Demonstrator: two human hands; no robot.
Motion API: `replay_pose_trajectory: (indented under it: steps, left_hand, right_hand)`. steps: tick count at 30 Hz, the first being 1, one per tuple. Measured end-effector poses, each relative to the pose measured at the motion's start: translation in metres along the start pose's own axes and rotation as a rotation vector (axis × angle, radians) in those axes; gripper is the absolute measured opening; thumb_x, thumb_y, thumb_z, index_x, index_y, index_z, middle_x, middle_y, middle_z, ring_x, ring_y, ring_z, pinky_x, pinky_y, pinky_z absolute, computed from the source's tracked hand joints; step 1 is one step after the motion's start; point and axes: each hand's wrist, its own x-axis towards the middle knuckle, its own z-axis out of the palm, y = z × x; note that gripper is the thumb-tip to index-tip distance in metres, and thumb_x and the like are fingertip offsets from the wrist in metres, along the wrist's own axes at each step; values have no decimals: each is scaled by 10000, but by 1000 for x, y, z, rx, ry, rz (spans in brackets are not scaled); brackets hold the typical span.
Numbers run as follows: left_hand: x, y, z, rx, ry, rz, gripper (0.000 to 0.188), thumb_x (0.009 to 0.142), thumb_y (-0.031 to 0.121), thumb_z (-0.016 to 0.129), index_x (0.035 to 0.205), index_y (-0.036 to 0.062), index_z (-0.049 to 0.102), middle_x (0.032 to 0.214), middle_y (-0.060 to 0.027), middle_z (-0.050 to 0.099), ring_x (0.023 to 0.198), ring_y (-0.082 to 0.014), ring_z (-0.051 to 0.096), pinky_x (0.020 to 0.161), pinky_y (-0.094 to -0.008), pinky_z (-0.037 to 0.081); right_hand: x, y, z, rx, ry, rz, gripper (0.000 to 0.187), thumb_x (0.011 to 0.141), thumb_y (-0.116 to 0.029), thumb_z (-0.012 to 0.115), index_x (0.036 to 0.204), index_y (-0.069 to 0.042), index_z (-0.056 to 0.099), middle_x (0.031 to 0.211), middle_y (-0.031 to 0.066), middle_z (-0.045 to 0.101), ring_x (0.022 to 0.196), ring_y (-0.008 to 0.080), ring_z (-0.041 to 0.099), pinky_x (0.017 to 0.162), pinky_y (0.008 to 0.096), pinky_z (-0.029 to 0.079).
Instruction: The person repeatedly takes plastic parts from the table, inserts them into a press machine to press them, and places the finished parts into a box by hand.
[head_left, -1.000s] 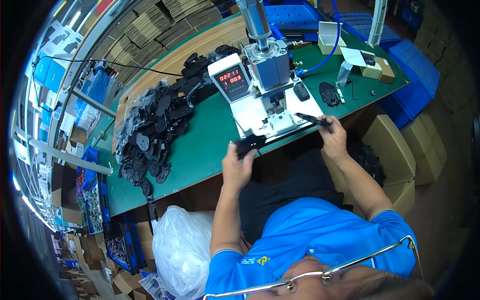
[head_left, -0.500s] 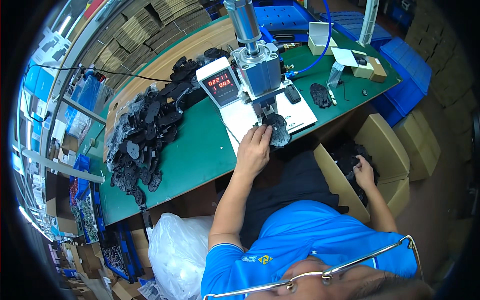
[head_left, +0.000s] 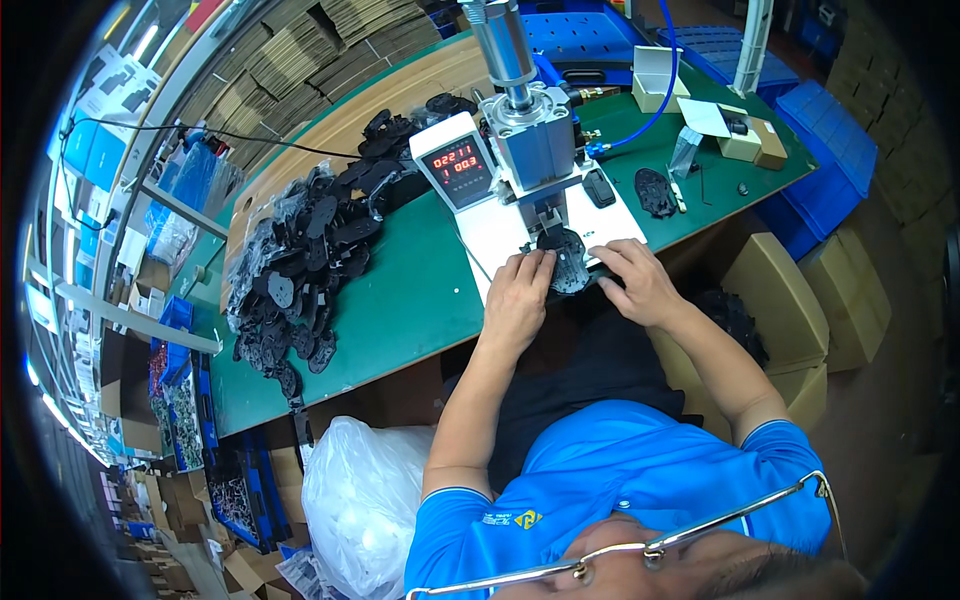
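A flat, rounded black plastic part [head_left: 566, 262] lies on the white base of a press [head_left: 530, 130], its far end beneath the press head. My left hand [head_left: 517, 300] holds the left edge of this part with the fingers bent close together. On the other side, my right hand [head_left: 642, 285] hovers by the right edge, thumb and fingers apart with nothing between them. Whether its fingertips touch the part I cannot tell.
Many similar black parts form a pile [head_left: 305, 260] on the left of the green table [head_left: 400, 310]. One black part [head_left: 655, 192] lies right of the press. An open carton [head_left: 780, 300] with black parts stands at my right, and a white plastic bag [head_left: 360, 490] sits at lower left.
My right hand has come out of the carton and moved left and up to the press. My left hand stays at the black part.
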Motion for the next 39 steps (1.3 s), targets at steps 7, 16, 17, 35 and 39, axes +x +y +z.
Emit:
replay_pose_trajectory:
  steps: [7,16,17,35,39]
  left_hand:
    - [-5,2,7,-40,28,-38,495,970,6,710,1464,24,734,1384,-144,759,1219,-358,717,1035,-483,591]
    - [-68,-19,-12,-131,142,-194,535,959,10,817,1481,16,701,1476,-216,694,1341,-432,681,1148,-516,560]
    - [-80,-27,-16,-114,172,-221,512,974,24,816,1474,17,705,1465,-209,710,1340,-440,679,1154,-544,546]
    - [-216,-175,-96,476,12,-948,694,1059,501,800,1503,-24,702,1535,-240,709,1473,-462,602,1246,-577,484]
    - [-185,-113,-80,301,12,-522,688,1009,430,872,1499,-18,690,1491,-243,709,1439,-466,611,1221,-579,497]
  right_hand:
    - [18,16,40,-42,57,-72,545,809,15,781,1344,-91,806,1291,154,724,1222,387,690,1064,508,532]
    - [21,12,64,80,155,-22,541,765,8,702,1280,-84,841,1249,162,740,1210,401,690,1085,497,523]
    - [19,15,62,87,154,-10,545,759,7,700,1278,-80,841,1253,167,737,1209,406,687,1088,501,525]
    - [12,16,59,68,172,2,450,846,-84,794,1292,-31,824,1266,174,730,1223,386,684,1113,479,487]
    - [11,23,64,56,200,28,489,800,-35,740,1278,-54,840,1271,183,740,1228,403,690,1106,502,507]
